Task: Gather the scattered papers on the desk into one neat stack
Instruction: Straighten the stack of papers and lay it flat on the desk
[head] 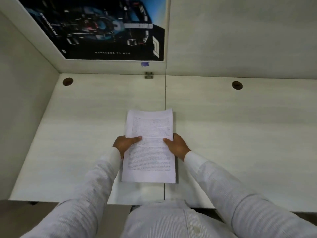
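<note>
Head view: papers (149, 146) look pretty much stacked mid-bench (240, 134), left hand (124, 143) and right hand (177, 146) pinching the sides; probably just squaring left.

The left arm (92, 189) and right arm (228, 189), both in pale striped sleeves, reach forward from the body and angle inward toward each other. The left hand (124, 144) grips the left edge of the papers (151, 162), thumb laid flat across the top sheet and pointing inward. The right hand (178, 146) mirrors it on the right edge, thumb on top. The other fingers of both hands are hidden beneath.
</note>
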A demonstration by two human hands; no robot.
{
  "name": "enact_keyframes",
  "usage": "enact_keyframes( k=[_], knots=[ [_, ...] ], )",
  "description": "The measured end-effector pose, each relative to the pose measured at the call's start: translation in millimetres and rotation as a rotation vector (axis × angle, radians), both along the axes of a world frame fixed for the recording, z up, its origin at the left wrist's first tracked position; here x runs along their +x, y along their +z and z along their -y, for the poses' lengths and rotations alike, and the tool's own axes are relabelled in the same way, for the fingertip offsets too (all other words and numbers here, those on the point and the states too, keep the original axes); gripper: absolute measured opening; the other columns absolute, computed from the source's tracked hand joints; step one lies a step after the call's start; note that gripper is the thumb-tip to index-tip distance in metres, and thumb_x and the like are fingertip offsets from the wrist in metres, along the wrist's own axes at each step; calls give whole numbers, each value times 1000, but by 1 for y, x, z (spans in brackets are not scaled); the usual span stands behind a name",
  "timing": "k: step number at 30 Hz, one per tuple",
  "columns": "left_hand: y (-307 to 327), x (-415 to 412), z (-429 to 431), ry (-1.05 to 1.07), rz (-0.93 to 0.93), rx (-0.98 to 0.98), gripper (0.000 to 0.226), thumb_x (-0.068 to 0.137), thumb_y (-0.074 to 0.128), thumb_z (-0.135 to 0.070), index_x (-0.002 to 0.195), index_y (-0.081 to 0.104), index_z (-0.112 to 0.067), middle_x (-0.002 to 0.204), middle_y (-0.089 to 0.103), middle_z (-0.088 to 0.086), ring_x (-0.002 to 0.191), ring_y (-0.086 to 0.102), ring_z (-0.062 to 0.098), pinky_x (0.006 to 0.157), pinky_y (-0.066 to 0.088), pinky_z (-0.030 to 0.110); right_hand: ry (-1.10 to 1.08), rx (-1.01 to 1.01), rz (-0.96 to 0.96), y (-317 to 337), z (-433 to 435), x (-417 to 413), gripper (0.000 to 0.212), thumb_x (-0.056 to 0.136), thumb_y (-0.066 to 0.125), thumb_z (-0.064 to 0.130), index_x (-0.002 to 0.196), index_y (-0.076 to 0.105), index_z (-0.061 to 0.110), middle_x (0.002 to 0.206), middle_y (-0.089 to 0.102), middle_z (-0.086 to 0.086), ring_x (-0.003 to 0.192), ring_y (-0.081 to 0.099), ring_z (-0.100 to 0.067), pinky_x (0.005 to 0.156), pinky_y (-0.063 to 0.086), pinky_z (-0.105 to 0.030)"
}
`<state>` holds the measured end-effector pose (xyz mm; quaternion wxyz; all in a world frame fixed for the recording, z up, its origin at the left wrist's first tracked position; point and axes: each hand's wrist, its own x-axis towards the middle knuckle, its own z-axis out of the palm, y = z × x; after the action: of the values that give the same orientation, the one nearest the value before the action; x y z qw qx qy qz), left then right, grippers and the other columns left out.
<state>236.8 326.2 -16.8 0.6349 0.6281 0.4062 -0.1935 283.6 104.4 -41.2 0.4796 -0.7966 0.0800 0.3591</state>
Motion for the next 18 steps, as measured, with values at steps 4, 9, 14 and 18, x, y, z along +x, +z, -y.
enact_keyframes(
  k=[4,9,14,18],
  knots=[
    [2,21,-39,-10,26,68,51,73,87,-27,115,66,-6,108,69,7,91,66,22,80,52,29,-11,-62,8,4,-43,20,42,98,57,30,132,54,6,128,61,-8,114,61,-24,98,50,-33],
    [-8,27,-73,-36,-2,219,57,69,88,-37,113,69,-6,111,71,10,98,68,29,93,55,42,36,-103,68,11,-61,23,28,96,60,23,118,63,6,116,67,-6,101,64,-21,80,51,-25],
    [-12,4,-76,-102,-32,493,47,79,78,-44,107,64,-10,107,68,5,95,64,25,88,53,38,-31,-161,166,15,-58,9,18,92,64,16,103,72,4,101,73,-6,87,66,-19,67,50,-21],
    [-8,-24,-68,-138,-45,588,49,83,72,-44,115,64,-8,112,67,6,92,60,22,79,48,30,0,-219,235,10,-55,-5,17,90,65,15,101,73,6,98,73,-4,87,67,-20,72,53,-26]
  ],
)
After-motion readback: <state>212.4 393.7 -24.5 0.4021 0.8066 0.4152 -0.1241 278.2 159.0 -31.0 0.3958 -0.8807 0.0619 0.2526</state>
